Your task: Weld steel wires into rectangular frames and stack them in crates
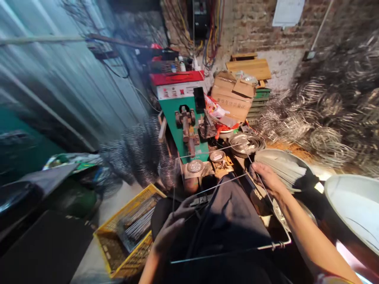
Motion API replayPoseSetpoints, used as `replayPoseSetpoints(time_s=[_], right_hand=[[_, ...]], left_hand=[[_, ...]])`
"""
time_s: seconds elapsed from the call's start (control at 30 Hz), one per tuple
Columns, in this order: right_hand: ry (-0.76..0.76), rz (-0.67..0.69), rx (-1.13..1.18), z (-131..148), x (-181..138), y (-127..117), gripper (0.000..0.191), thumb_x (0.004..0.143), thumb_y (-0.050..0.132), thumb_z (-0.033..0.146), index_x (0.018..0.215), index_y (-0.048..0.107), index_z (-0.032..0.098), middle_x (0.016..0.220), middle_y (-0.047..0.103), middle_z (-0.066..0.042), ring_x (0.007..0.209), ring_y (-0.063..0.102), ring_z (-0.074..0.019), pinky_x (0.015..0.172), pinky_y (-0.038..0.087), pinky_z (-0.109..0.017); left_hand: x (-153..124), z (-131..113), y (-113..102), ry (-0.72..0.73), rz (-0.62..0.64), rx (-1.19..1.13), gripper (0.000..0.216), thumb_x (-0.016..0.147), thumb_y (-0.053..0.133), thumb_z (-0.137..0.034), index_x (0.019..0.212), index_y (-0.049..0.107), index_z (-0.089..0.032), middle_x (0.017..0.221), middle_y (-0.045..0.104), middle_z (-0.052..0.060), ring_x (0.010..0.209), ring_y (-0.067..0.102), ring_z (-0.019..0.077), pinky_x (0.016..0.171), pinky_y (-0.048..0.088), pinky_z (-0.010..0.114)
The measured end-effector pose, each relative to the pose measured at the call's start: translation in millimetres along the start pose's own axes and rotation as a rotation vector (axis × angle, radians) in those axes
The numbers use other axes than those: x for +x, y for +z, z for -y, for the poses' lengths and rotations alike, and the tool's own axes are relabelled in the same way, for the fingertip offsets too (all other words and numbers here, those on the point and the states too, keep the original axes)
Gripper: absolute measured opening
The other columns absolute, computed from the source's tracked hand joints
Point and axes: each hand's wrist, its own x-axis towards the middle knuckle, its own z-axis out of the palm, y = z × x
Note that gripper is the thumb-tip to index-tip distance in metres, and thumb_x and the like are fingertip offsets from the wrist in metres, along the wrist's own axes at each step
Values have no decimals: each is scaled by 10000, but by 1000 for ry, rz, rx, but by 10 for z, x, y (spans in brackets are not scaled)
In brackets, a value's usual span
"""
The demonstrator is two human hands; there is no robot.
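Observation:
My left hand [173, 227] is closed on the near corner of a thin bent wire frame [225, 252] that lies across my dark-trousered lap. My right hand [266, 177] is closed on another wire of the same frame, right beside a bundle of straight wire rods [284, 167]. In front of my knees stands a green and red machine [185, 114] with a metal clamp head. The picture is smeared by motion at the left.
A yellow crate [130, 209] of wire pieces sits on the floor at my left, with coiled springs [139, 152] behind it. Cardboard boxes [233, 96] and piles of wire rings [325, 114] fill the right. A white basin [355, 205] is at my right elbow.

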Motion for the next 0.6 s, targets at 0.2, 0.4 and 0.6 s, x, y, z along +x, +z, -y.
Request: replayPoseSetpoints(time_s=[0.2, 0.4, 0.6], right_hand=[[-2, 24, 157, 79, 145, 83, 383, 783, 733, 501, 673, 512, 208, 554, 421, 55, 389, 204, -43, 317, 196, -166], [-19, 9, 135, 140, 165, -12, 362, 838, 705, 491, 684, 541, 207, 528, 439, 42, 382, 256, -46, 332, 233, -157], [-15, -5, 111, 86, 77, -42, 389, 836, 697, 532, 684, 521, 219, 508, 408, 50, 366, 243, -52, 324, 237, -173]], left_hand=[[-8, -16, -90, 248, 241, 299, 436, 835, 658, -510, 1181, 745, -260, 1445, 494, 118, 1396, 363, 371, 1169, 247, 501], [-113, -140, 5, 354, 145, 228, 520, 838, 630, -530, 1272, 685, -250, 1335, 514, 121, 1257, 485, 376, 1091, 364, 480], [-88, -307, 52, 313, 326, 237, 502, 818, 634, -573, 1168, 749, -231, 1319, 569, 129, 1256, 489, 378, 1086, 352, 485]])
